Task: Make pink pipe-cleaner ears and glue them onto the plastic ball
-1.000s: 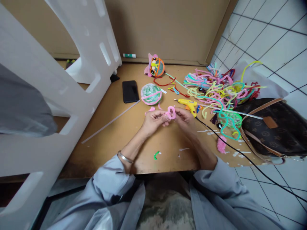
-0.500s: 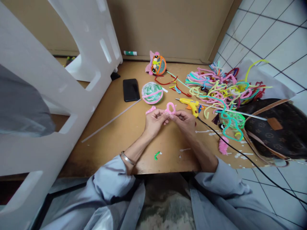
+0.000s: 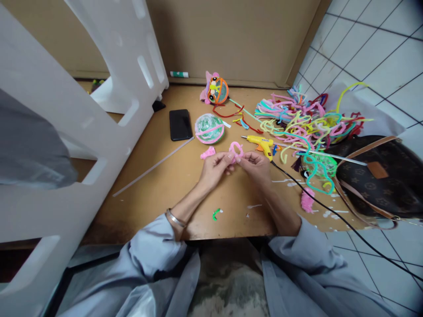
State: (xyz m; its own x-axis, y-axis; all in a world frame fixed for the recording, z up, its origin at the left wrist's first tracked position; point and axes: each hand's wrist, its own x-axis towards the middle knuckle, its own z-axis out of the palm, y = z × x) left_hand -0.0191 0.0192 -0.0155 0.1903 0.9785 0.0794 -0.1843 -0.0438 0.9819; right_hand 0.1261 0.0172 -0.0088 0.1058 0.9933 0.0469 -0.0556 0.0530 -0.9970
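Between my two hands is a pink fuzzy pipe cleaner (image 3: 235,147), bent into a loop that stands above my fingertips. My left hand (image 3: 214,166) pinches its lower left side, and my right hand (image 3: 255,167) pinches the lower right. The fingers cover the bottom of the loop. Just behind my left hand lies a small pink fuzzy piece (image 3: 208,152). Beyond it rests a clear green ball (image 3: 209,128) with a pink band across it. A yellow glue gun (image 3: 261,141) lies right behind my right hand, its black cord running off to the right.
A black phone (image 3: 180,124) and a thin white stick (image 3: 153,166) lie to the left. At the back sits a decorated orange-banded ball (image 3: 218,90). Tangled pipe cleaners (image 3: 297,114) and a brown handbag (image 3: 380,180) crowd the right. A white plastic panel (image 3: 132,88) borders the left side.
The pink loop has turned slightly as my fingertips shift on it. My left hand uncovers a little more of the small pink piece. Everything else on the table stays put.
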